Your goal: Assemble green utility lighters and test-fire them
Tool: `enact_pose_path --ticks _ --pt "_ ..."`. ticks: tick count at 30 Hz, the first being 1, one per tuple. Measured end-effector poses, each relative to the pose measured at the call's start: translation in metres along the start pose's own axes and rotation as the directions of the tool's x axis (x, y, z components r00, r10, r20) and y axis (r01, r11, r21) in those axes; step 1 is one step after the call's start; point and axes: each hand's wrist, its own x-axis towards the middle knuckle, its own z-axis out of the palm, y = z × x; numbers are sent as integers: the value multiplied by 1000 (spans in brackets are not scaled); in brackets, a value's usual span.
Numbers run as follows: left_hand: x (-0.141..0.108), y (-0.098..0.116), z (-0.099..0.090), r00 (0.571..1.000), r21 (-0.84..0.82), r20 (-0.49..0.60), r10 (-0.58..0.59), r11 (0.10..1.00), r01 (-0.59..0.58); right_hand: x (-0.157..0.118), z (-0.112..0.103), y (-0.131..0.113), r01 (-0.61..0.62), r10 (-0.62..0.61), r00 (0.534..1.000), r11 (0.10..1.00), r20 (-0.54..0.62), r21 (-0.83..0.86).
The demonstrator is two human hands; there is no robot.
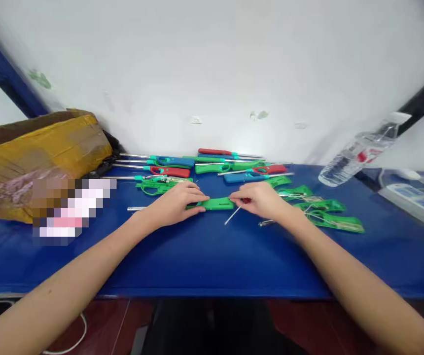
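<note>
Left hand (177,203): fingers clamped on green lighter shell (217,203), desk centre.
Right hand (262,199): pinching thin rod (233,215).
Done: assembled lighters (197,165), far edge.
Left: open green shells (323,209), right.

No legible text anywhere.

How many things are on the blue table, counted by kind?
Finished lighters in the back row: about 6, they overlap, so not exact
Open green lighter shells: about 5, one in the hands, one at left, three at right
Water bottle: 1
Cardboard box: 1
Total: about 13
The left hand and right hand hold the middle shell.
</note>
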Motion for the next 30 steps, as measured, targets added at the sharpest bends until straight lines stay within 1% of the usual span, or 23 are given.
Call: enact_pose_path --ticks 2,5,11,15,19,21,26,30 --pt "0 2 0 1000 -9 -12 8 1000 -8 0 1 -1 1 -1 1000 999 -7 -40" --pt "0 3 -1 1000 -15 -19 13 1000 -13 1 0 -4 -2 2 1000 997 12 -71" --pt "0 1 -1 1000 -19 -4 11 1000 -11 1 -11 -13 -24 28 989 999 145 -26" --pt "-1 1 -1 1000 -34 -9 1 999 -1 3 -15 -18 -73 72 982 997 175 2" --pt "-1 1 -1 1000 -33 -7 -10 999 10 4 -14 -19 -151 142 971 988 192 30" --pt "-1 1 -1 1000 -28 -9 -10 1000 10 4 -14 -19 -173 163 968 984 191 39" --pt "-2 1 -1 1000 -23 -11 -7 1000 7 3 -11 -16 -149 143 981 988 129 36" --pt "-1 2 -1 1000 -14 -11 -2 1000 2 4 -5 -15 -215 213 975 976 62 27"
